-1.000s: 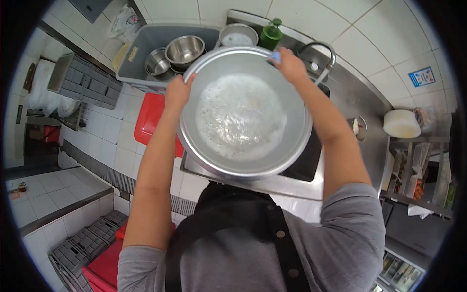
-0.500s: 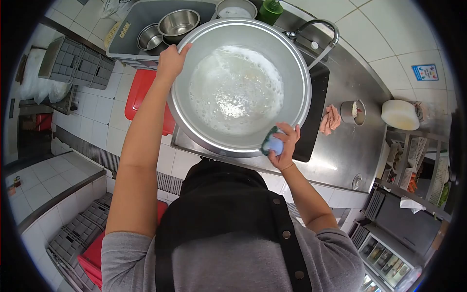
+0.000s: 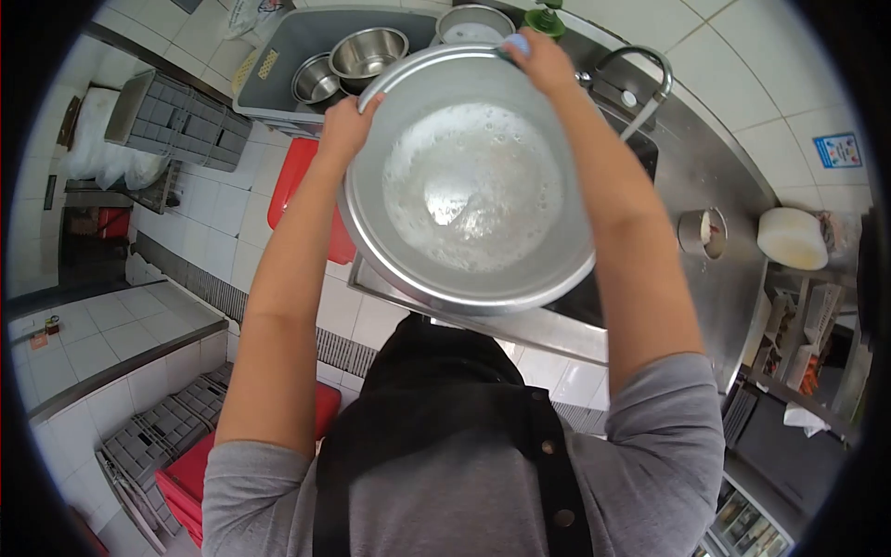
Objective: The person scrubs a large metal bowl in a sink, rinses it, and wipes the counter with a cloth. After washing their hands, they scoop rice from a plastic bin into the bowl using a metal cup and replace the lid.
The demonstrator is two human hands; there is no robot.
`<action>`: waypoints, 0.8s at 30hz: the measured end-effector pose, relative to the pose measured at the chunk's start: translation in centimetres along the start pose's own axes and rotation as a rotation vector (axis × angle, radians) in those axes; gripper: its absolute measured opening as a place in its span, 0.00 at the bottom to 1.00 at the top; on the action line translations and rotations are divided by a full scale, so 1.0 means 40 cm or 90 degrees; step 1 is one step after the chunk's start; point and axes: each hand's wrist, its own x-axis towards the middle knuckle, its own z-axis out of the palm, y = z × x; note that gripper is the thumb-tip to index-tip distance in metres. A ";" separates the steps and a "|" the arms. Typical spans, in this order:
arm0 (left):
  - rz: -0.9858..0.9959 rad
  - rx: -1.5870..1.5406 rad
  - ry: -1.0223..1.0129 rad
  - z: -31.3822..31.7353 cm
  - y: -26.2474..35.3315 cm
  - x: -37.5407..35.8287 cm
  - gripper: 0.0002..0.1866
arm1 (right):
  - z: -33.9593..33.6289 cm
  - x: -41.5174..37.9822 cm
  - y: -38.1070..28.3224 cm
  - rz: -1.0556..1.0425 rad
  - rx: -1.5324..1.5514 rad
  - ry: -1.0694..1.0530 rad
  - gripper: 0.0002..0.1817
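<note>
A large silvery metal basin [image 3: 445,295] with soapy water [image 3: 506,209] in its bottom fills the middle of the head view. My left hand [image 3: 347,128] is closed over the basin's upper-left rim. At the far rim my right hand [image 3: 546,65] presses a blue and green sponge [image 3: 517,44] against the edge. Its fingers are wrapped round the sponge and partly hidden. The right forearm crosses above the basin's right side.
A grey tub [image 3: 278,56] with steel bowls [image 3: 369,54] stands at upper left. Behind the basin are another pot [image 3: 475,28] and a green bottle [image 3: 546,20]. A curved faucet [image 3: 666,79] rises beside the sink. A steel cup [image 3: 691,230] sits on the right counter.
My right hand has carried the sponge from the near right rim to the far rim. My left hand keeps its hold. The view has shifted slightly.
</note>
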 end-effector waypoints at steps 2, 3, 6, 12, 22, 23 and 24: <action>0.007 0.002 0.020 0.001 -0.002 0.001 0.39 | 0.076 0.039 -0.135 0.035 -0.048 0.034 0.24; -0.016 -0.024 0.031 0.002 -0.010 0.007 0.39 | 0.111 0.044 -0.193 0.004 -0.051 0.066 0.23; -0.069 -0.111 0.048 -0.025 0.011 -0.019 0.43 | 0.260 -0.002 -0.325 -0.091 0.050 0.250 0.21; -0.128 -0.278 0.005 -0.011 -0.016 -0.004 0.42 | 0.358 -0.345 -0.634 0.036 0.566 0.165 0.31; -0.092 -0.024 -0.044 -0.033 0.019 -0.015 0.34 | -0.237 -0.648 -0.212 -0.063 -0.153 -0.721 0.25; -0.072 -0.037 -0.042 -0.029 0.017 -0.014 0.33 | -0.276 -0.575 -0.199 -0.066 -0.360 -0.760 0.22; -0.074 -0.036 -0.045 -0.026 0.010 -0.009 0.33 | -0.290 -0.559 -0.142 -0.122 -0.414 -0.540 0.18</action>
